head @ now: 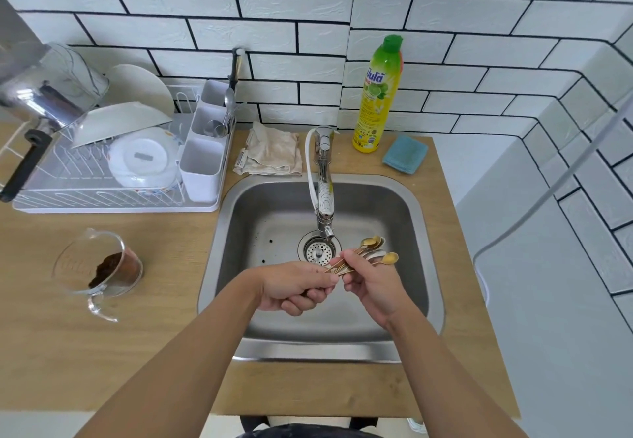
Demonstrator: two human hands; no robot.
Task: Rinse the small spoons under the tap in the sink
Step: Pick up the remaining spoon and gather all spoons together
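A bundle of small gold-coloured metal spoons [368, 253] is held above the basin of the square stainless-steel sink [274, 211], just in front of and slightly right of the spout of the chrome tap [323, 177], with the bowls fanned out toward the right and the thin handles gathered between the two hands. The handles are pinched by the curled fingers and thumb of the left hand [294, 288], while the right hand [371, 283] is closed around the stems nearer the bowls, its fingertips wrapped over them. Whether water is running from the tap cannot be told. The round perforated drain strainer [319, 251] is seen directly beneath the spout, just behind the hands. The sink is set into a light wooden countertop [102, 352]. On the counter to the left, a clear glass measuring jug [99, 268] with dark brown grounds inside is tipped toward the camera. Behind it, a white wire dish rack [113, 177] is loaded with white plates, a bowl and a lid, and a white cutlery caddy with a few steel utensils is attached at its right end. A crumpled beige cloth [270, 153] is laid behind the sink beside the tap base. To the right of the tap, a tall yellow dish-soap bottle with a green cap [378, 95] is stood upright against the white brick-pattern tiled wall, and a folded blue cloth [406, 154] is placed just beside it.
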